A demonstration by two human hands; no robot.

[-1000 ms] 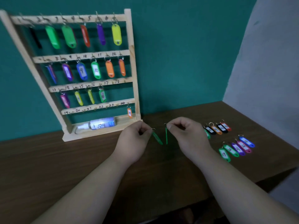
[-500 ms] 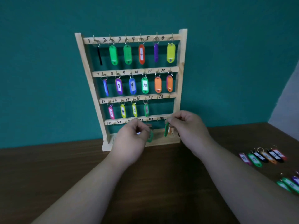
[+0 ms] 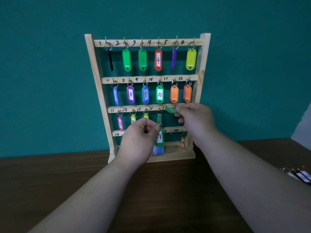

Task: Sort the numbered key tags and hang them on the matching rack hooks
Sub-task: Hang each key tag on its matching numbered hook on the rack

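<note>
Where the wooden rack (image 3: 97, 81) stands at the tabletop's (image 3: 67, 179) far edge, its rails carry handwritten numbers, from 1 at top left to 24 at bottom right. Hung tags read 4, 8, 9, 10, 13 and 24. The right hand (image 3: 196, 121), its grip pinching a tilted green tag (image 3: 172, 110), holds it at the third rail just beside the written 17. The left hand (image 3: 141, 140) pinches the ring of a hanging green tag (image 3: 159, 138) in front of the bottom rail; its label is unclear. Loose tags (image 3: 301, 176) lie by the right edge.

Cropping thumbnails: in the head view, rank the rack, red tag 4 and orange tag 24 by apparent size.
Largest first:
rack
red tag 4
orange tag 24, though its turned angle may shrink it.
</note>
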